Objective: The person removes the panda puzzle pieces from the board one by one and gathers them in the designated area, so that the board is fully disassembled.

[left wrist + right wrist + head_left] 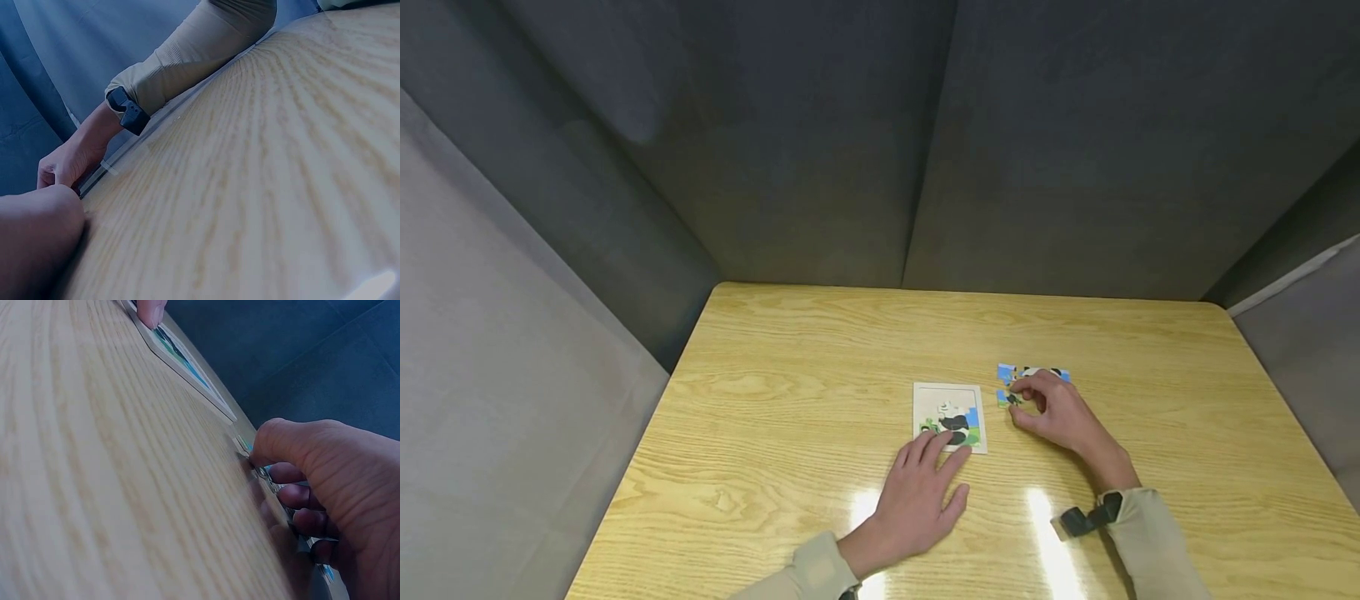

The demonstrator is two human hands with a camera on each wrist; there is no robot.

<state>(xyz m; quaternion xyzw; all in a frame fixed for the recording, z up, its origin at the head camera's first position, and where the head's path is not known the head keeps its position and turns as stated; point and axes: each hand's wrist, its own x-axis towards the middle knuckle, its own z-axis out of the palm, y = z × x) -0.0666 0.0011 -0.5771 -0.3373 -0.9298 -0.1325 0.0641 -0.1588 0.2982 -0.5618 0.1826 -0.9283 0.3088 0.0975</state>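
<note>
Grainy wood underlies both hands: left relaxed on a square frame, right pinching a jigsaw piece.

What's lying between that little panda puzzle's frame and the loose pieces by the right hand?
Only a narrow strip of bare wooden table separates the frame from the loose pieces; the head view shows it.

The right grip curls at puzzle pieces near the framed puzzle.
</note>
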